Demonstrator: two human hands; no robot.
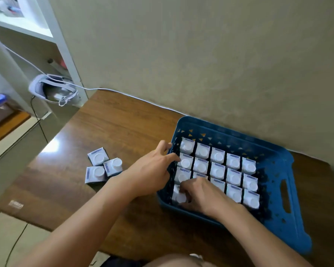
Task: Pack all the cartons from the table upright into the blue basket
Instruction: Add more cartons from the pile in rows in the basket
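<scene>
A brown wooden table (112, 132) fills the view, set against a beige wall (201, 54). At about four o'clock on it sits one blue basket (289, 205), rectangular, with small triangular holes in its walls and a handle slot in its right end.

Inside the basket, white cartons (218, 171) stand upright in tidy rows, each with a round white cap on top and a blue strip of print. Eighteen or so show; some lie hidden under the hand, so the exact count is uncertain. They fill the basket's left part; its right end is bare.

Three more cartons (104, 166) of the same kind stand in a tight cluster on the table at nine o'clock from the basket, well apart from both hands.

Two bare hands reach in. The left hand (152, 170) rests at the basket's left wall, fingers spread, thumb over the rim, forefinger touching a carton in the second row. The right hand (201, 193) is inside the basket's near-left corner, fingers curled around one carton (178, 196) there.
</scene>
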